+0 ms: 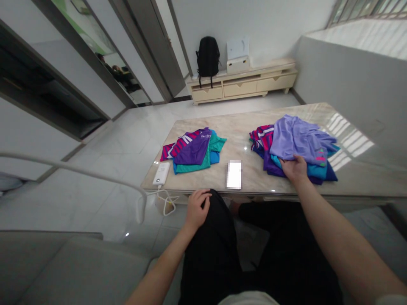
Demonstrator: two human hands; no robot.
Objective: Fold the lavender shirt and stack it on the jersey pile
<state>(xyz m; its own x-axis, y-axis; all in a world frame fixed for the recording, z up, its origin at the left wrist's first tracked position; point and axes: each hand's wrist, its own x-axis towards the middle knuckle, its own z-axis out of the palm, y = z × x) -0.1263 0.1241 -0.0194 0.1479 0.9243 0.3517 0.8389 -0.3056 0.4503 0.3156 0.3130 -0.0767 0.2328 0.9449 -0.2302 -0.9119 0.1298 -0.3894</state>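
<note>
My left hand (199,207) lies on my left knee with its fingers stretched out, holding nothing. At the right part of the table, my right hand (295,169) has the front edge of a lavender shirt (294,137) between thumb and fingers; some fingertips are hidden by the cloth. The lavender shirt lies loosely over a pile of clothes, with a pink-and-navy striped shirt (264,134) and a blue garment (314,171) showing beneath. A second stack, left of centre, has a folded purple garment (193,148) on top and a green one (218,144) sticking out.
A phone with a white screen (234,174) lies near the front edge of the marble-look table (235,127). A white power bank (161,173) with a cable (167,199) sits at the left corner. Behind stand a low cabinet (240,88) and a black backpack (208,57).
</note>
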